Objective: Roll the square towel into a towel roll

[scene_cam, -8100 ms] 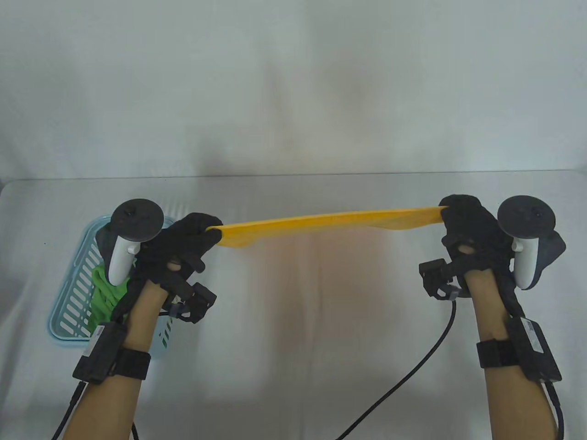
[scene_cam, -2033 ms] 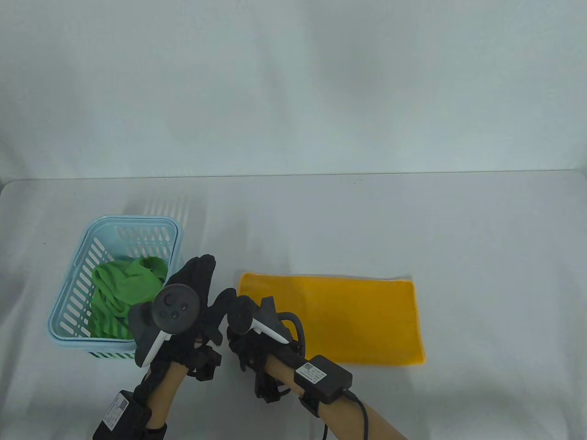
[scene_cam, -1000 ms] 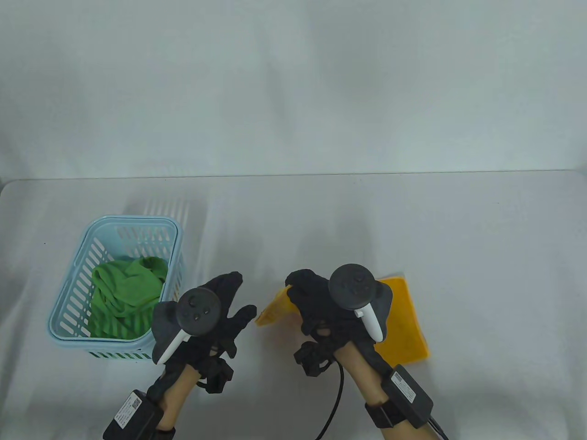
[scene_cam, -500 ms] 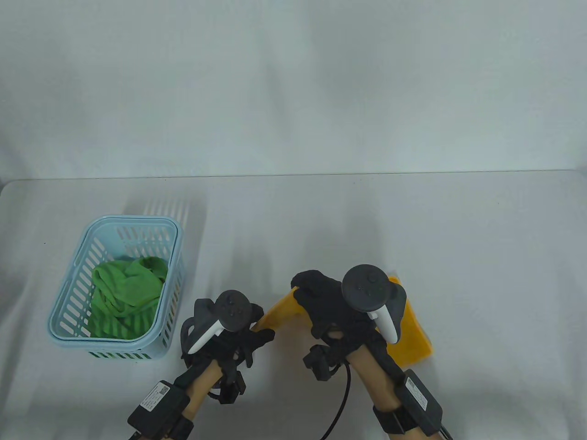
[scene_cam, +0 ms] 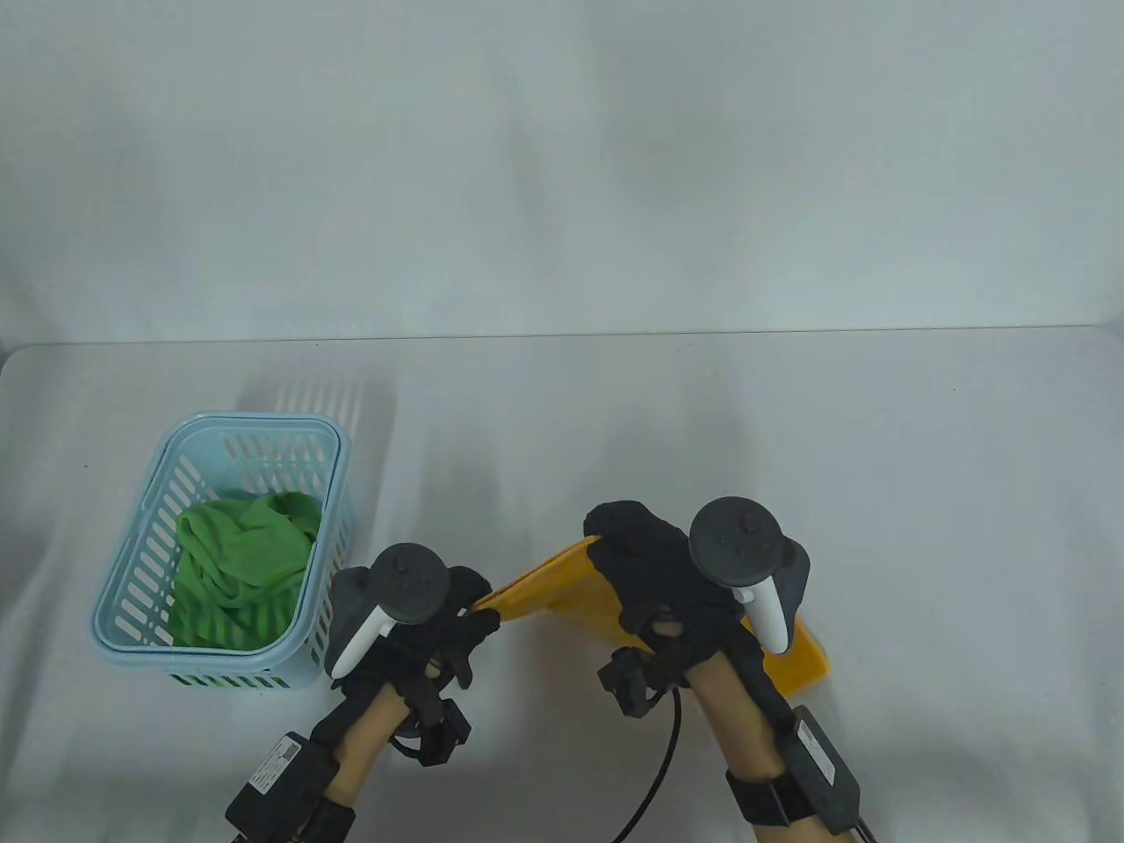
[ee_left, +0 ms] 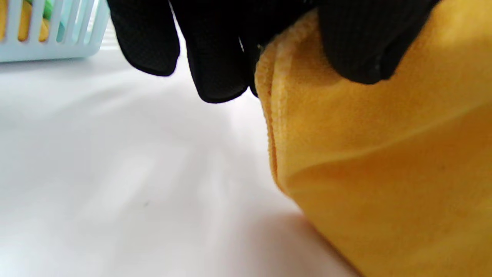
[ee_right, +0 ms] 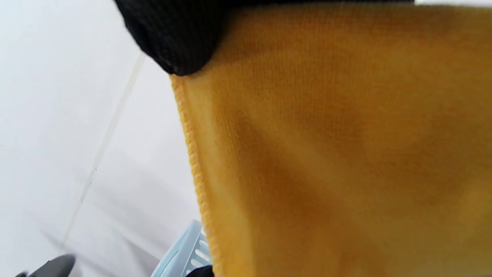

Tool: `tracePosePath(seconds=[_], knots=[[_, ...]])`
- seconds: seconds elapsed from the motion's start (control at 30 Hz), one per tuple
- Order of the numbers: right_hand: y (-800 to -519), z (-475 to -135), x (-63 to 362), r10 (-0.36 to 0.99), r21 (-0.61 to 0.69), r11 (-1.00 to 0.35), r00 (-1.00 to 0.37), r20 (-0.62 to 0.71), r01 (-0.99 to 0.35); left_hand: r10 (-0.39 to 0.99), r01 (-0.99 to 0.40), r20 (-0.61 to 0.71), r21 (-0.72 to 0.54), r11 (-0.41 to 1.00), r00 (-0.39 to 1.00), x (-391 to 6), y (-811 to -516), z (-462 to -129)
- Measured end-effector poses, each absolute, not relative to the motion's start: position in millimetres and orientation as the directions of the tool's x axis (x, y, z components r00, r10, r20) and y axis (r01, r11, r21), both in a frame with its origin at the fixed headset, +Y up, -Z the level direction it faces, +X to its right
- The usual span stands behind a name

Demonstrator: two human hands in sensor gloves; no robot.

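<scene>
The yellow towel (scene_cam: 553, 588) is folded double and lifted at its left end above the white table (scene_cam: 878, 492); its right end (scene_cam: 803, 654) still lies on the table. My left hand (scene_cam: 461, 615) pinches the towel's near left corner; in the left wrist view the fingertips (ee_left: 357, 50) clamp the yellow towel (ee_left: 384, 173). My right hand (scene_cam: 628, 544) grips the far left corner, and in the right wrist view a fingertip (ee_right: 173, 38) presses on the yellow towel (ee_right: 338, 154).
A light blue slotted basket (scene_cam: 145, 562) stands at the left with a crumpled green cloth (scene_cam: 241, 562) inside. A black cable (scene_cam: 654, 781) runs from my right wrist to the table's front edge.
Both hands took hold of the towel's left end and raised it. The right hand has carried its corner to the right; the left hand closed on the near corner.
</scene>
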State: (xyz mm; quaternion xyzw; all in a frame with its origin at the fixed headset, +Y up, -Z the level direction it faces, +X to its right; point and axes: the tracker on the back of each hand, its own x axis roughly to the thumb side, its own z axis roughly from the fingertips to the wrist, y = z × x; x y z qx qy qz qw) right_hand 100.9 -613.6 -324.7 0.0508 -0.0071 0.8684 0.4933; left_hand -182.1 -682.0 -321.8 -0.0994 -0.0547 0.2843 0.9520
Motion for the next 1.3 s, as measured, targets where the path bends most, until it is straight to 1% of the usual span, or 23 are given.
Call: tracePosePath(seconds=[0.2,0.27,0.37,0.5,0.67,0.77,1.0,1.1,1.2,1.3], knots=[[-597,-323,121,0.882,-0.023,-0.457,-0.457,0.112,-0.889,0.652,-0.641,0.074,-0.129,0.757,0.755,-192,-655,-317],[-591,-322,128,0.893,-0.013,-0.438,-0.437,0.106,-0.899,0.69,-0.682,0.097,-0.109,0.723,0.717,-194,-642,-314],[-573,-321,141,0.903,0.026,-0.425,-0.421,0.084,-0.905,0.712,-0.712,0.146,-0.061,0.7,0.687,-198,-612,-312],[-540,-315,153,0.876,-0.018,-0.47,-0.469,0.108,-0.882,0.747,-0.752,0.202,-0.067,0.656,0.634,-198,-573,-316],[-508,-305,158,0.883,-0.031,-0.443,-0.442,0.157,-0.896,0.734,-0.754,0.259,-0.027,0.656,0.629,-196,-532,-315],[-489,-295,162,0.877,-0.052,-0.437,-0.438,0.199,-0.898,0.734,-0.766,0.296,-0.013,0.643,0.611,-194,-510,-308],[-461,-273,167,0.874,-0.034,-0.418,-0.412,0.258,-0.908,0.695,-0.765,0.384,0.049,0.642,0.608,-194,-473,-285],[-448,-267,170,0.884,-0.015,-0.387,-0.376,0.28,-0.922,0.684,-0.775,0.423,0.073,0.628,0.594,-195,-457,-276],[-435,-268,172,0.902,0.004,-0.336,-0.32,0.29,-0.942,0.666,-0.778,0.459,0.096,0.621,0.588,-194,-438,-271],[-430,-278,172,0.906,-0.008,-0.334,-0.323,0.275,-0.943,0.647,-0.759,0.447,0.12,0.64,0.617,-193,-427,-279]])
